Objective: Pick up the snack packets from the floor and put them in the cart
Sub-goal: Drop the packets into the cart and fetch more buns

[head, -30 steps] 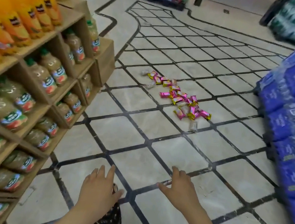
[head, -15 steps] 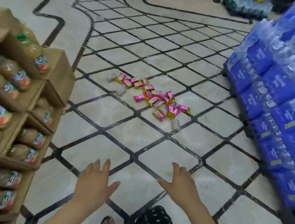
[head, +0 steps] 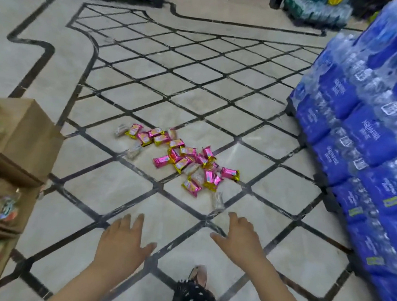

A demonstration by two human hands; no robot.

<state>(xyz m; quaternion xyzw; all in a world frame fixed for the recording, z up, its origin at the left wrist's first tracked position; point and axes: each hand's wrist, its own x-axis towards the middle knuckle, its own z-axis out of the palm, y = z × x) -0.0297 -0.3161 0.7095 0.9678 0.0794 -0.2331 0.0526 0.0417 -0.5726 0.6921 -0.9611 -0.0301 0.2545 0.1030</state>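
Both hands hover empty with fingers spread, the left hand [head: 122,242] and right hand [head: 240,238] just near of the snack packets [head: 180,158], whose scatter runs far-left to near-right across the floor [head: 122,187]; the right hand is nearer, almost at the closest pale packet [head: 217,200].

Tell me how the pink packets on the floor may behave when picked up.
The pink packets look small and flat, so probably light. Their shiny foil suggests a slippery, crinkly surface. They lie flat on the floor, so they should not roll, though overlapping ones may slide.
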